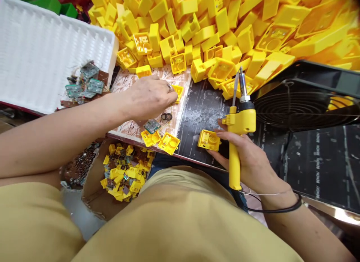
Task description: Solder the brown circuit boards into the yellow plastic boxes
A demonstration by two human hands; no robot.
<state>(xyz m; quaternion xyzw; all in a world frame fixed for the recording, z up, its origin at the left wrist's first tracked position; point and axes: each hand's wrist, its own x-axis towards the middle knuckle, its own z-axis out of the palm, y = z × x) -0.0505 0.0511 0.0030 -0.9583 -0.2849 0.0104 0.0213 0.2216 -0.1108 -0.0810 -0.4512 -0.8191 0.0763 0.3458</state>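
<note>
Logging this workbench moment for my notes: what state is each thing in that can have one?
left hand: closed on a small yellow housing
right hand: gripping the yellow soldering gun, tip up
yellow housing on mat: open side up
fan: lying flat, spin cannot be told
white tray: holds circuit boards

The right hand (250,160) grips a yellow soldering gun (237,130), tip pointing far, beside a yellow housing (208,140) on the black mat (197,108). The left hand (147,97) pinches another yellow housing piece (177,92) near the big pile of yellow housings (225,25).
</note>
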